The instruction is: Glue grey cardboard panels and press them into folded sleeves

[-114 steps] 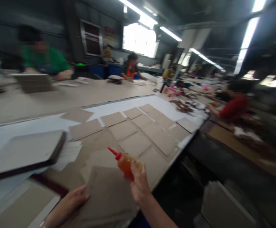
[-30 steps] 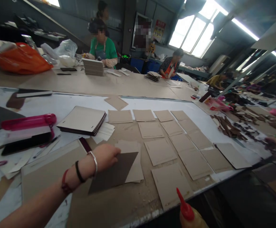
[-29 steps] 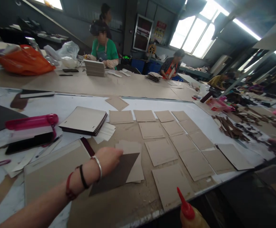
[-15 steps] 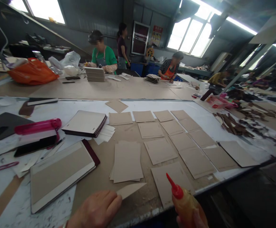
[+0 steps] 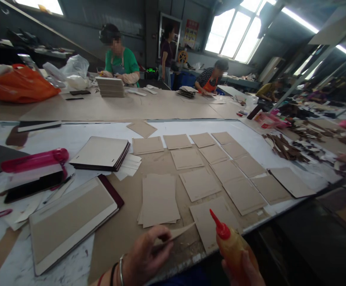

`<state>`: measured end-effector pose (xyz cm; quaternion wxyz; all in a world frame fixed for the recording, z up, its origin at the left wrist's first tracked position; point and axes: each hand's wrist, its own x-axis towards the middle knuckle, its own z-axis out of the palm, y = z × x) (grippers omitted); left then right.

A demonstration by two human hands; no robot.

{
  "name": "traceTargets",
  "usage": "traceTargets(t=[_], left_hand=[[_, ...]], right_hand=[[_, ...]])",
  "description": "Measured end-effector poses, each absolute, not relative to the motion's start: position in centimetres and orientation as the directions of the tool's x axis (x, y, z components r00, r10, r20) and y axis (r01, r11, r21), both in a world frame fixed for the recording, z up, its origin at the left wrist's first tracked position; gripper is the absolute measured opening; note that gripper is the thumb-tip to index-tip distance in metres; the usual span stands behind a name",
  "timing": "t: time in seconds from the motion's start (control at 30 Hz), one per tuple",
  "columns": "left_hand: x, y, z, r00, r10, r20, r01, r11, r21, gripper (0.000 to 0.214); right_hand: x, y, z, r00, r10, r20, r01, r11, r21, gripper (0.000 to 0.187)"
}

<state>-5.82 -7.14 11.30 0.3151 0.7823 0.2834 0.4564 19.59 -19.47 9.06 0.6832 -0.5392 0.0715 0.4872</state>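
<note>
Tan cardboard piece [image 5: 177,233] pinched in left hand [image 5: 144,258] at near table edge [image 5: 195,258]. Right hand [image 5: 247,272], partly cropped, seemingly wrapped round red-nozzled glue bottle [image 5: 230,248] beside it. Risk: a squeeze dribbles glue onto laid-out cards [image 5: 199,183].

Daylight pours through tall back windows [image 5: 232,33], blown out white; a ceiling strip light [image 5: 302,20] glares too. Worktop [image 5: 80,133] evenly lit, shadows soft. Wide-angle bend stretches the edges, and the left hand [image 5: 144,258] with them. Mostly sharp; far right dim, smeary.
</note>
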Motion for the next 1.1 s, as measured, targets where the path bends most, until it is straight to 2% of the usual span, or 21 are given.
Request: traceTargets(t=[0.07, 0.17, 0.3, 0.4, 0.53, 0.77, 0.87, 0.97, 1.1], left_hand=[[-5.9, -6.5, 10.4, 0.291, 0.880, 0.376, 0.215, -0.443, 0.870, 0.029], [-6.9, -5.1, 9.0, 0.194, 0.975, 0.108, 0.257, -0.157, 0.954, 0.021], [-8.8, -4.5, 6.8, 0.101, 0.944, -0.314, 0.169, 0.295, 0.940, 0.030], [-9.5, -4.9, 5.5, 0.068, 0.865, -0.498, -0.031, 0.501, 0.865, 0.040], [-9.7, -4.5, 7.0, 0.225, 0.802, -0.553, -0.255, 0.596, 0.761, 0.045], [-9.4, -1.8, 12.4, 0.437, 0.672, -0.597, -0.250, 0.729, 0.638, 0.043], [-9.2, -1.3, 14.5, 0.469, 0.665, -0.581, -0.214, 0.724, 0.655, 0.051], [-9.3, -0.9, 16.5, 0.505, 0.653, -0.564, -0.139, 0.707, 0.694, 0.053], [-9.4, -0.2, 18.6, 0.521, 0.646, -0.557, -0.078, 0.686, 0.723, 0.054]], right_hand=[[19.3, -19.5, 9.3, 0.527, 0.587, -0.614, -0.738, -0.041, -0.673, 0.042], [18.8, -19.3, 9.9, 0.561, 0.579, -0.591, -0.721, -0.008, -0.693, 0.041], [18.2, -18.6, 10.7, 0.567, 0.590, -0.575, -0.705, -0.014, -0.709, 0.044], [17.8, -18.1, 11.5, 0.569, 0.610, -0.551, -0.673, -0.039, -0.739, 0.043], [17.4, -17.5, 13.0, 0.554, 0.663, -0.504, -0.625, -0.068, -0.777, 0.044], [18.0, -16.2, 14.3, 0.603, 0.699, -0.384, -0.482, -0.065, -0.874, 0.057], [18.4, -15.4, 14.9, 0.635, 0.716, -0.291, -0.341, -0.078, -0.937, 0.061], [18.9, -14.8, 15.9, 0.652, 0.741, -0.159, -0.134, -0.094, -0.987, 0.056], [19.7, -14.0, 17.3, 0.644, 0.764, 0.037, 0.155, -0.082, -0.985, 0.051]])
